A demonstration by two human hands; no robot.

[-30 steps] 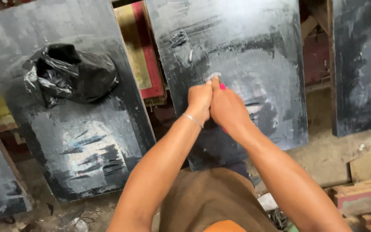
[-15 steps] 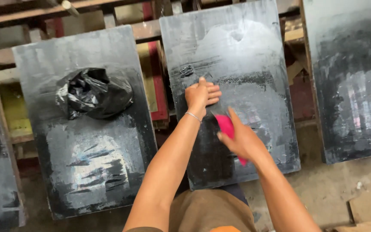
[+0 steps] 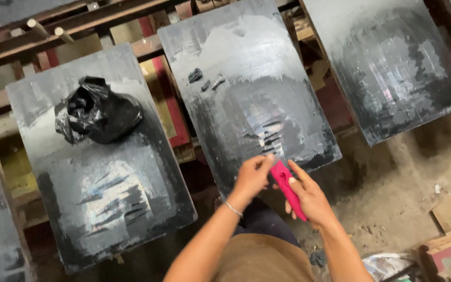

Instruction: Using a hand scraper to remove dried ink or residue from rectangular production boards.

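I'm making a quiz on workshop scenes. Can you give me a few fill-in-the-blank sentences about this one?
1. The right hand holds a flat ____ tool.
2. The crumpled black plastic bag lies on the dark board to the ____ of the hands.
3. The left hand wears a thin ____ at the wrist.

Missing words: pink; left; bracelet

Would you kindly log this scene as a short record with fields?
setting: dark, smeared boards lying side by side on a wooden rack
left hand: fingertips pinch the top end of the scraper
right hand: holds the pink scraper along its palm
left board: crumpled black bag on top
floor: dusty, with scraps at right
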